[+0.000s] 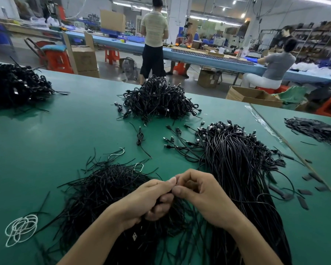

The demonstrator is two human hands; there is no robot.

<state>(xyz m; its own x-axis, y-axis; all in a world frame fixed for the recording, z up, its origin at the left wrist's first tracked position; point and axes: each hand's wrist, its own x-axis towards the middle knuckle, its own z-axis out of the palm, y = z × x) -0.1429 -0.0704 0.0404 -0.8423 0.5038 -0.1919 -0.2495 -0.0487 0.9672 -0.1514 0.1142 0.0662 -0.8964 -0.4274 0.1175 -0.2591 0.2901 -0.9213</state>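
My left hand [147, 199] and my right hand [201, 194] meet low in the middle of the green table [46, 150]. Both have curled fingers and pinch a thin black cable between their fingertips; the cable is mostly hidden by the fingers. Under my left hand lies a loose pile of black twist ties [103, 190]. A long sheaf of straight black USB cables [235, 163] runs under my right hand toward me. Farther back sits a heap of coiled, tied cables [159, 100].
Another heap of coiled cables [13, 87] lies far left. One tied cable [140, 139] lies alone mid-table. A white wire tangle [20, 229] sits near left. Small black sleeves [313, 129] are scattered right. Behind the table a person [154, 37] stands and another [271, 67] sits.
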